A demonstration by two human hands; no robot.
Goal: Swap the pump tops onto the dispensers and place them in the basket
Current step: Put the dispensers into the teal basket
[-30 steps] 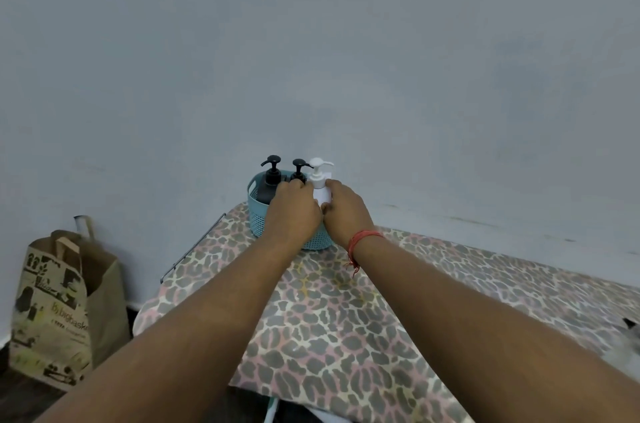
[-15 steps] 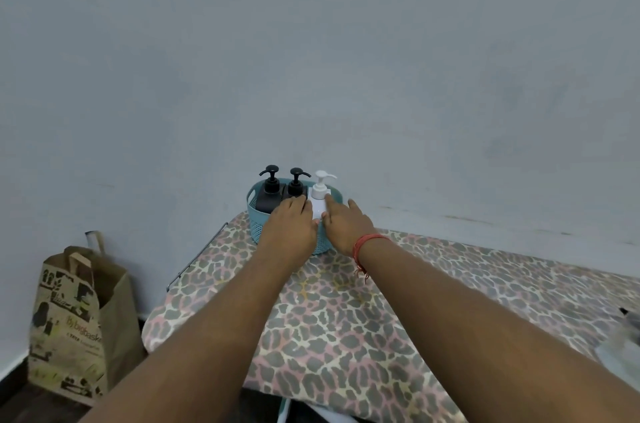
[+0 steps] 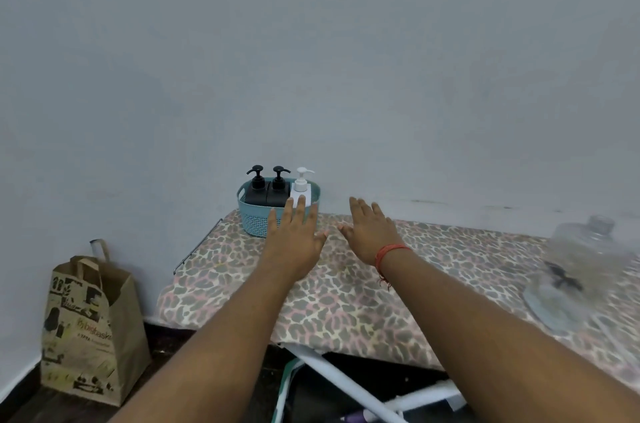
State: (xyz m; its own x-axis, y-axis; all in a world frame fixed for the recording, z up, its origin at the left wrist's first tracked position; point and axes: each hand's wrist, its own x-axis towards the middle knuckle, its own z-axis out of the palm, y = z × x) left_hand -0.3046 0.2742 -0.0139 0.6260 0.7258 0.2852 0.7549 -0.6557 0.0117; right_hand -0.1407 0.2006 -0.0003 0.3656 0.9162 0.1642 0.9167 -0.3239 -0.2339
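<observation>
We have both hands flat and spread, holding nothing: our left hand (image 3: 294,235) hangs in front of the basket (image 3: 258,220), its fingertips crossing the basket's near rim in this view, and our right hand (image 3: 372,232) is just beside it at 3 o'clock, over the table (image 3: 346,298). Whether the left fingertips touch the rim we cannot tell.

All three dispensers stand upright in the basket, at the table's far left corner, 12 o'clock from our left hand: two black bottles (image 3: 258,194) (image 3: 278,194) with black pumps and a white bottle (image 3: 300,192) with a white pump. By the look of it the task is done or nearly so.

The risk we see is a careless sweep. The left hand is close enough that a knock could shove the light basket toward the table's left edge, at its 9 o'clock, or tip a tall bottle by its pump. We would lift the hands clear rather than drag them sideways.

At 3 o'clock from our right hand, well apart, lies a blurred clear plastic container (image 3: 588,266); a wide swing of that arm could strike it. A paper bag (image 3: 90,329) stands on the floor at 8 o'clock, out of the way.
</observation>
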